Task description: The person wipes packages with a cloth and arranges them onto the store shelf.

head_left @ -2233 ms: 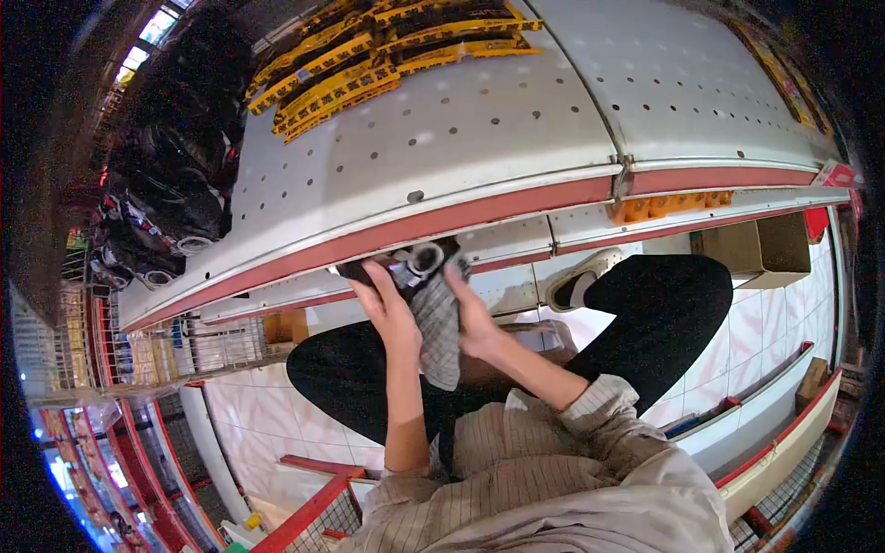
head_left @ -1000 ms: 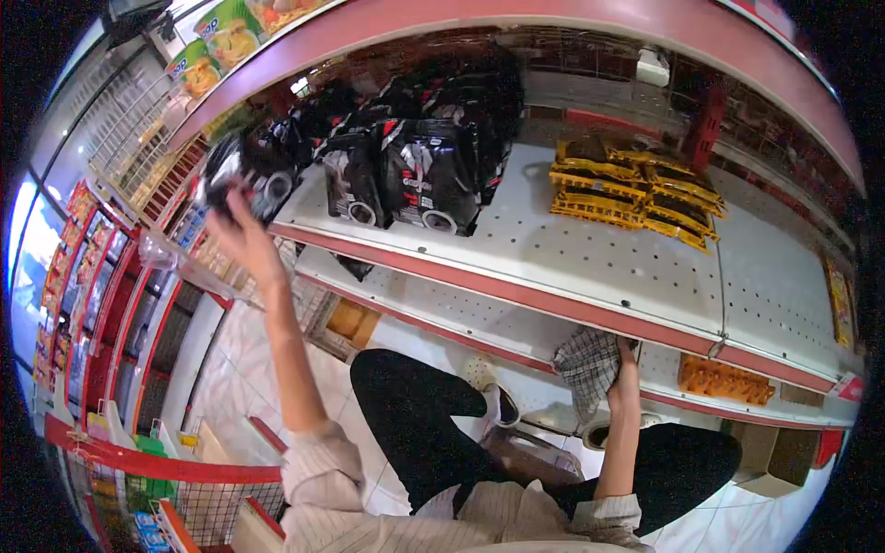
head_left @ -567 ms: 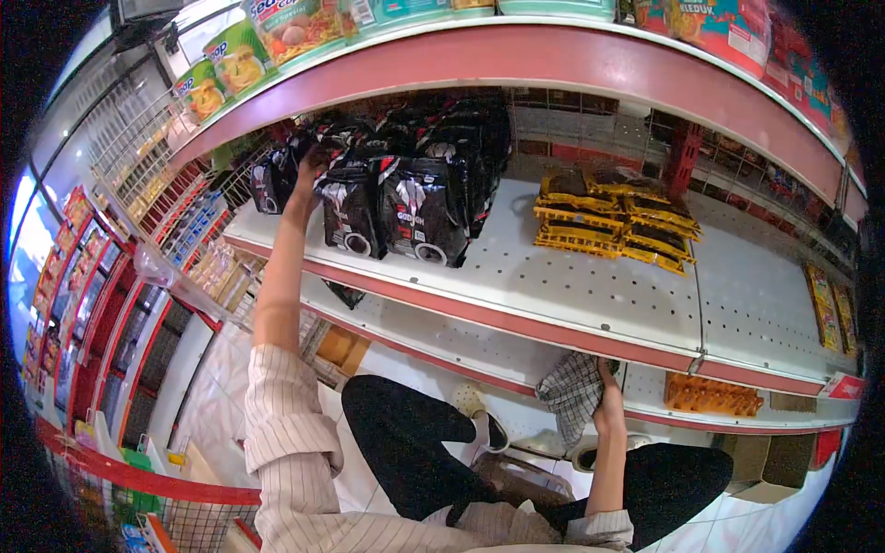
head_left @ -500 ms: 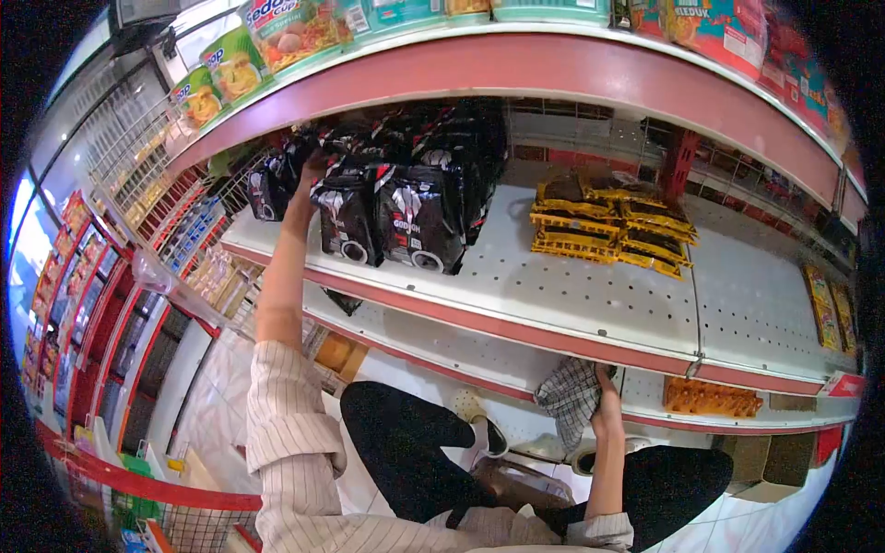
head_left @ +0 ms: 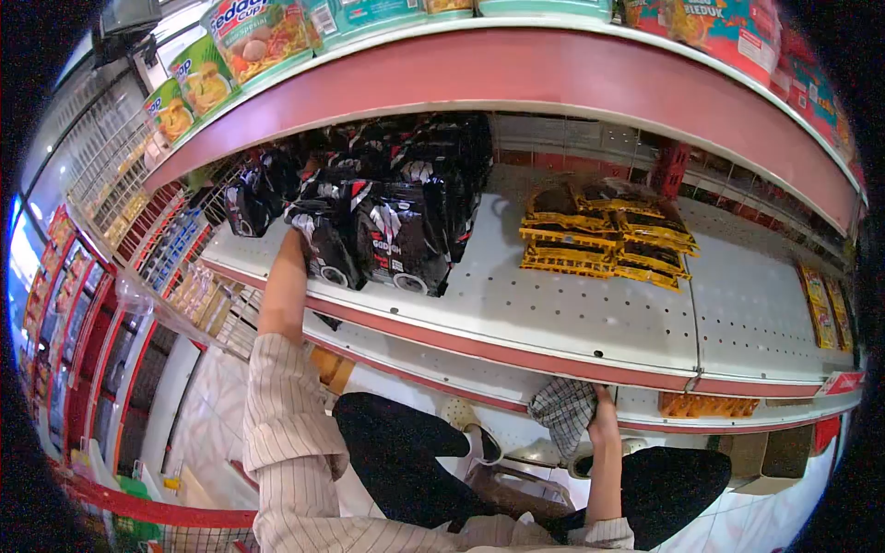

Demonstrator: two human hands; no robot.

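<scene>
"What are the fingers doing?"

"Left of centre, the left hand (head_left: 295, 238) touches a black pouch (head_left: 324, 249); its fingers are largely hidden, so I can't tell how open. Lower right of centre, the right hand (head_left: 605, 413) has its fingers closed on a checked cloth (head_left: 563, 412)."

"What's around them?"

"More pouches (head_left: 406, 241) crowd the left hand beneath the overhanging upper shelf (head_left: 553, 72). Yellow packets (head_left: 604, 238) lie right of centre."

"Any writing?"

"'GOD…' on one pouch, the rest unclear; 'Cup' upper left, 'BLEDUK' upper right."

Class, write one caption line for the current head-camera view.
Left hand among black packets, right hand holding a checked cloth, yellow-edged packets stacked on the shelf.
</scene>
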